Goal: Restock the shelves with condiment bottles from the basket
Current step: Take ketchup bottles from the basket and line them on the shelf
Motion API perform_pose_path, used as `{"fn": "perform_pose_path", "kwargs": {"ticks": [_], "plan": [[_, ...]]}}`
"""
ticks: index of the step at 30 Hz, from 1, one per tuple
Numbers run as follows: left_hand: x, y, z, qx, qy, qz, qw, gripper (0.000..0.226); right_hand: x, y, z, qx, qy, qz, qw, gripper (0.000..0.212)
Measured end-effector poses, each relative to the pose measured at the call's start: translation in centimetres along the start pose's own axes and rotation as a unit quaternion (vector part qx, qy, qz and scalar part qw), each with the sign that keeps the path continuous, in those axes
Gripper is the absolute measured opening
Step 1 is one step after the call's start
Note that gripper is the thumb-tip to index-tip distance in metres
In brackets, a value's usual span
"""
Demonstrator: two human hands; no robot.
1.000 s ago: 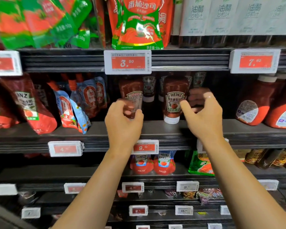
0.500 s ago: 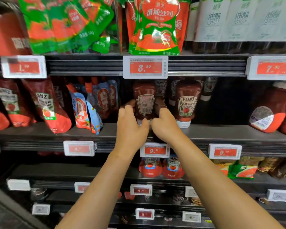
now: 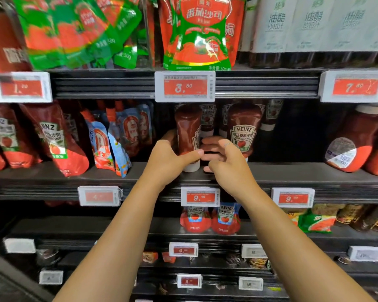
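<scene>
A dark red Heinz ketchup bottle (image 3: 187, 127) stands cap-down on the middle shelf (image 3: 292, 173), with its label turned toward the right. My left hand (image 3: 168, 162) grips its lower part, thumb across the front just above the white cap. My right hand (image 3: 227, 162) is at the bottle's right side, fingers loosely spread toward it; whether they touch it I cannot tell. A second Heinz bottle (image 3: 243, 131) stands just to the right, label facing me, with more bottles in rows behind. The basket is out of view.
Heinz pouches (image 3: 52, 138) and blue spouted pouches (image 3: 100, 144) fill the shelf's left part. Big ketchup bottles (image 3: 349, 142) stand at the right, with a dark gap before them. Green-red sauce bags (image 3: 196, 33) sit on the shelf above. Price tags (image 3: 200, 196) line the shelf edges.
The bottle has been turned, so its label now faces right rather than toward me. My right hand has come off its base and spread open beside it. My left hand keeps its hold.
</scene>
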State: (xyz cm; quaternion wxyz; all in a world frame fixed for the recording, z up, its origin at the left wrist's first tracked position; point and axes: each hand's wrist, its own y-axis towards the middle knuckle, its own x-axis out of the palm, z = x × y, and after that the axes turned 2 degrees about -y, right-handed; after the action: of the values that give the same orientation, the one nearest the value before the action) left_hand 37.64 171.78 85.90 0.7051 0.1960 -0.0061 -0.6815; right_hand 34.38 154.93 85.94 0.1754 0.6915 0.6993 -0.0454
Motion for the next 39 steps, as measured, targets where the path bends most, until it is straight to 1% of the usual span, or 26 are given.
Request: {"fn": "perform_pose_path", "kwargs": {"ticks": [1, 4, 6, 8, 10, 13, 14, 15, 17, 19, 20, 21, 22, 23, 25, 26, 27, 28, 29, 31, 34, 37, 39], "plan": [[-0.1, 0.1, 0.0, -0.002, -0.032, -0.021, 0.999, 0.038, -0.1, 0.1, 0.1, -0.001, 0.005, 0.001, 1.0, 0.054], [0.0, 0.3, 0.2, -0.001, -0.098, -0.091, 0.991, 0.04, -0.2, 0.4, 0.0, -0.017, 0.011, -0.015, 1.0, 0.067], [0.1, 0.3, 0.3, -0.01, -0.131, -0.116, 0.985, 0.041, -0.1, 0.5, 0.1, -0.02, 0.014, -0.028, 0.999, 0.07], [0.2, 0.3, 0.2, -0.018, -0.15, -0.122, 0.981, 0.041, -0.1, 0.4, 0.5, -0.025, 0.014, -0.028, 0.999, 0.069], [0.3, 0.3, -0.2, -0.018, -0.161, -0.117, 0.98, 0.042, -0.2, 0.3, 0.9, -0.036, 0.009, -0.024, 0.999, 0.063], [0.3, 0.4, -0.6, -0.019, -0.186, -0.1, 0.977, 0.039, -0.9, 0.1, 1.1, -0.053, 0.005, -0.038, 0.998, 0.054], [0.4, 0.3, -0.6, -0.018, -0.187, -0.097, 0.977, 0.04, -1.4, 0.1, 1.2, -0.059, 0.001, -0.031, 0.998, 0.052], [0.4, 0.3, -0.6, -0.015, -0.183, -0.095, 0.978, 0.043, -2.1, 0.0, 1.3, -0.067, 0.002, -0.004, 0.998, 0.047], [0.2, 0.2, -0.3, 0.013, -0.154, -0.071, 0.985, 0.058, -4.0, 0.1, 1.4, -0.086, 0.008, 0.107, 0.99, 0.03], [-0.3, 0.2, 0.2, 0.067, -0.099, -0.032, 0.992, 0.087, -6.3, 0.4, 1.3, -0.105, 0.015, 0.219, 0.97, 0.018], [-0.6, 0.2, 0.6, 0.096, -0.062, -0.013, 0.993, 0.098, -7.5, 0.6, 1.0, -0.119, 0.013, 0.254, 0.96, 0.02], [-0.8, 0.3, 1.2, 0.119, -0.012, 0.009, 0.993, 0.102, -8.4, 0.9, 0.8, -0.133, -0.001, 0.272, 0.953, 0.028], [-1.0, 0.3, 1.7, 0.137, 0.054, 0.035, 0.988, 0.101, -9.2, 1.1, 0.5, -0.141, -0.027, 0.271, 0.952, 0.037], [-1.1, 0.5, 2.3, 0.157, 0.126, 0.058, 0.978, 0.1, -9.6, 1.3, 0.2, -0.139, -0.06, 0.249, 0.957, 0.047], [-1.1, 1.0, 3.1, 0.208, 0.238, 0.07, 0.946, 0.095, -9.6, 2.0, -0.1, -0.116, -0.151, 0.18, 0.965, 0.066], [-1.0, 1.3, 3.5, 0.225, 0.274, 0.063, 0.933, 0.09, -9.3, 2.3, -0.2, -0.112, -0.212, 0.151, 0.959, 0.065], [-0.9, 1.6, 3.7, 0.233, 0.297, 0.054, 0.924, 0.085, -8.8, 2.5, -0.2, -0.111, -0.275, 0.134, 0.946, 0.059], [-0.7, 1.8, 3.9, 0.232, 0.308, 0.047, 0.921, 0.08, -8.3, 2.7, -0.2, -0.11, -0.323, 0.126, 0.931, 0.058], [-0.4, 1.9, 4.0, 0.23, 0.309, 0.042, 0.922, 0.077, -7.9, 2.9, -0.1, -0.111, -0.344, 0.125, 0.924, 0.06], [0.3, 2.1, 4.0, 0.229, 0.293, 0.038, 0.927, 0.075, -7.6, 3.0, 0.0, -0.117, -0.335, 0.137, 0.925, 0.075], [2.1, 2.8, 4.2, 0.222, 0.298, 0.034, 0.928, 0.075, -9.1, 3.6, 0.3, -0.14, -0.299, 0.147, 0.932, 0.084], [4.5, 4.1, 4.6, 0.199, 0.3, 0.024, 0.933, 0.076, -11.8, 5.2, 0.9, -0.094, -0.316, 0.157, 0.931, 0.087], [6.0, 4.8, 4.7, 0.192, 0.305, 0.015, 0.933, 0.075, -13.7, 6.8, 1.5, -0.055, -0.349, 0.174, 0.919, 0.087]]}}
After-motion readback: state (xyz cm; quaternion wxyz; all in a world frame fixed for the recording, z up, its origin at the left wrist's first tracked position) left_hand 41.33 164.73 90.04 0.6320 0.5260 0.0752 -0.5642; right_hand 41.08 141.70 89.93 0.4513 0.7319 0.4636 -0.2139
